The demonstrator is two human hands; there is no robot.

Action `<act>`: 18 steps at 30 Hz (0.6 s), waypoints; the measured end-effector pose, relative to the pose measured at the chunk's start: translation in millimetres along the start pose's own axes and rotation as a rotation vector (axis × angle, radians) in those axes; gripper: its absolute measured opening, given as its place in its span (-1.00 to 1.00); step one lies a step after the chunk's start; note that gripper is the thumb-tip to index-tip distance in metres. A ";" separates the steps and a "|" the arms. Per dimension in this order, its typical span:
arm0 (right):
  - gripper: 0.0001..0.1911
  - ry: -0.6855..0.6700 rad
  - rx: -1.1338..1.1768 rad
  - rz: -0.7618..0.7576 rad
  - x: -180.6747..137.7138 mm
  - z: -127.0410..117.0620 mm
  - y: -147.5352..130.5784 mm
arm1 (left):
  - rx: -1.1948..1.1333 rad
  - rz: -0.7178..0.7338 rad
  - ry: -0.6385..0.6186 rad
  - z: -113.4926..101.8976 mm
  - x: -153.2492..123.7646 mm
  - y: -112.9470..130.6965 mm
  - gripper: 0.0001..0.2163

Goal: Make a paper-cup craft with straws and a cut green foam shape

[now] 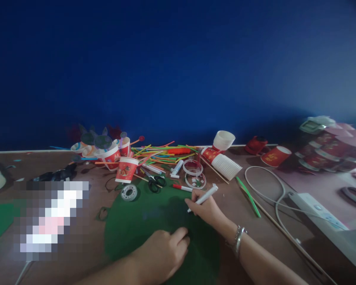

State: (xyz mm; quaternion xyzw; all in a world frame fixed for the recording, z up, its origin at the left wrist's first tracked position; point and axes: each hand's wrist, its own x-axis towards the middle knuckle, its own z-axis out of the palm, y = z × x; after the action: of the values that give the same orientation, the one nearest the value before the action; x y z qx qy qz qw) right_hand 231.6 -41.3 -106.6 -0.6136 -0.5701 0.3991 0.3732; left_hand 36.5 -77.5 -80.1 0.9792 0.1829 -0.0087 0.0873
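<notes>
My right hand (206, 209) grips a white marker (207, 195), its tip low over the right part of a dark green sheet (136, 221). On the same sheet rests my left hand (166, 253), with fingers bent and pressed together. Whatever those fingers hold, if anything, is hidden. Just beyond the right hand lies a red-capped marker (182, 187). Black-handled scissors (156, 184) and a white tape roll (129, 192) sit at the sheet's far edge.
Decorated red paper cups (126, 169) stand at back left. Behind the scissors spread colourful straws (163, 154). A stack of paper cups (227, 166) lies on its side. To the right are a green strip (249, 198), a cable (281, 182) and a power strip (317, 211).
</notes>
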 end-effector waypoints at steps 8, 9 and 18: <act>-0.71 0.038 -0.192 -0.094 -0.9 2.3 1.9 | 0.013 0.000 -0.010 -0.9 0.0 0.7 -0.73; -0.71 0.043 -0.209 -0.113 -0.9 2.1 1.6 | 0.013 -0.001 -0.011 -1.3 0.1 0.7 -0.73; -0.74 0.019 -0.222 -0.097 -0.7 1.9 1.4 | -0.001 -0.008 -0.019 -2.2 0.5 0.5 -0.74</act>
State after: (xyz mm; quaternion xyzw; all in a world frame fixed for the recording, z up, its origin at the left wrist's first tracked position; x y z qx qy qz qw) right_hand 230.4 -42.1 -108.6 -0.6266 -0.6364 0.3088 0.3272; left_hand 37.1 -77.4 -77.9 0.9783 0.1858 -0.0184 0.0897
